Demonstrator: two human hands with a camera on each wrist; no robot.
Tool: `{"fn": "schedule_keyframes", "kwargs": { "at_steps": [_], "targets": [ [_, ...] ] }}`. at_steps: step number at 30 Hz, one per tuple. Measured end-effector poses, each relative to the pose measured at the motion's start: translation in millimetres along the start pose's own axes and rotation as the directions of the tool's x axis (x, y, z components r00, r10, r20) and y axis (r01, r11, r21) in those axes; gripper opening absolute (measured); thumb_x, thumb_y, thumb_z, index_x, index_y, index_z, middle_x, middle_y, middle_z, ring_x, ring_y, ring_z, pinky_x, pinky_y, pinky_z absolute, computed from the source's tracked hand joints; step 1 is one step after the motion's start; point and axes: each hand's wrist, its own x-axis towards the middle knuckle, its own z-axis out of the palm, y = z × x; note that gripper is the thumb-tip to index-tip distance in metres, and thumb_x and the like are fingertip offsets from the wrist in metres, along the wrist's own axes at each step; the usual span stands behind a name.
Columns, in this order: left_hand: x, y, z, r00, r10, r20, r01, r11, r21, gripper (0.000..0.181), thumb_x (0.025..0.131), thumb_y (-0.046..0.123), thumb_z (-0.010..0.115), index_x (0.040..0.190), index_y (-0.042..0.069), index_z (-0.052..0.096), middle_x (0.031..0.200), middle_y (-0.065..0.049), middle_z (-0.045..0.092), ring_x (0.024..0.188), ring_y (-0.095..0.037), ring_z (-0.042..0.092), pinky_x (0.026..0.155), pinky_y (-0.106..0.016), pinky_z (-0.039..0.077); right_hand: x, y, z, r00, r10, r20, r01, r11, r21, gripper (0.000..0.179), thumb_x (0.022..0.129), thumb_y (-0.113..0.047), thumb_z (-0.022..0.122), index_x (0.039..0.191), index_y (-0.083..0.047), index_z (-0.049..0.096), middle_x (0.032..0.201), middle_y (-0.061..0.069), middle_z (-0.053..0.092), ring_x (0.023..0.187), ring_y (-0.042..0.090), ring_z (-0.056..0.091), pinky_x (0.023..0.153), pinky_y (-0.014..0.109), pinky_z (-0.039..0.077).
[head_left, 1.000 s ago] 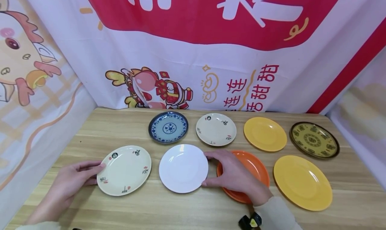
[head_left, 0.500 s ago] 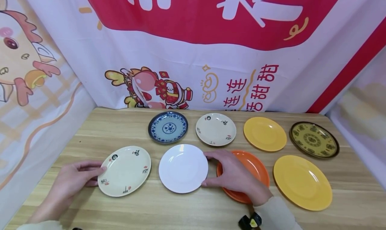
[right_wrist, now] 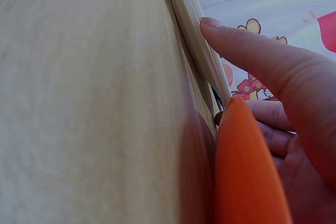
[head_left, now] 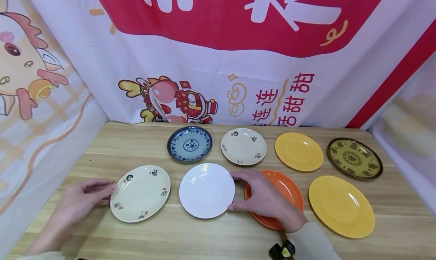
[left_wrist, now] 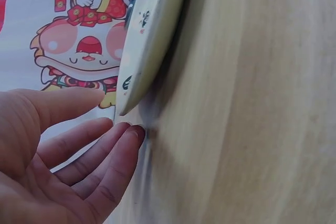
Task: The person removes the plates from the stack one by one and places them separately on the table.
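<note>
In the head view, my left hand (head_left: pixel 75 199) is at the left rim of a cream plate (head_left: pixel 141 193) with dark and red characters. The left wrist view shows the thumb and fingertips right by the raised rim of that plate (left_wrist: pixel 152 40), with nothing pinched between them. My right hand (head_left: pixel 262 197) reaches over an orange plate (head_left: pixel 289 188) to a plain white plate (head_left: pixel 207 190). Its thumb and index finger are spread along the white plate's right rim. In the right wrist view the orange plate (right_wrist: pixel 247 171) hides part of the fingers.
Behind stand a blue patterned plate (head_left: pixel 190 144), a smaller cream plate (head_left: pixel 243 146), a yellow plate (head_left: pixel 299 151) and a dark-rimmed olive plate (head_left: pixel 355 158). A larger yellow plate (head_left: pixel 341 207) lies front right. Printed cloth (head_left: pixel 204 59) hangs along the wooden table's (head_left: pixel 190 241) back edge.
The front cream plate turned a little under my left hand, then stayed put. My left thumb has since drawn back slightly to the left, off its rim. My right hand has stayed still.
</note>
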Motion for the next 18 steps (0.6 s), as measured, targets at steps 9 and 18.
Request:
{"fn": "schedule_keyframes", "kwargs": {
  "at_steps": [9, 18],
  "targets": [
    [-3.1, 12.4, -7.3, 0.995, 0.077, -0.057, -0.080, 0.995, -0.053, 0.030, 0.101, 0.029, 0.078, 0.126, 0.014, 0.079, 0.100, 0.024, 0.080, 0.091, 0.002, 0.077, 0.078, -0.014, 0.061, -0.2, 0, 0, 1.000, 0.006, 0.001, -0.006, 1.000, 0.004, 0.085, 0.071, -0.046, 0.100, 0.146, -0.024, 0.066, 0.148, -0.004, 0.066, 0.142, 0.025, 0.055, 0.125, 0.057, 0.045],
    [-1.5, 40.0, 15.4, 0.959, 0.241, 0.152, -0.162, 0.901, -0.402, 0.033, 0.104, 0.005, 0.070, 0.136, 0.009, 0.074, 0.121, 0.006, 0.082, 0.110, -0.004, 0.078, 0.093, -0.013, 0.060, -0.2, 1, 0, 1.000, 0.007, 0.005, -0.007, 1.000, 0.009, 0.085, 0.072, -0.047, 0.100, 0.146, -0.025, 0.066, 0.147, -0.005, 0.066, 0.141, 0.024, 0.056, 0.124, 0.057, 0.046]
  ]
}}
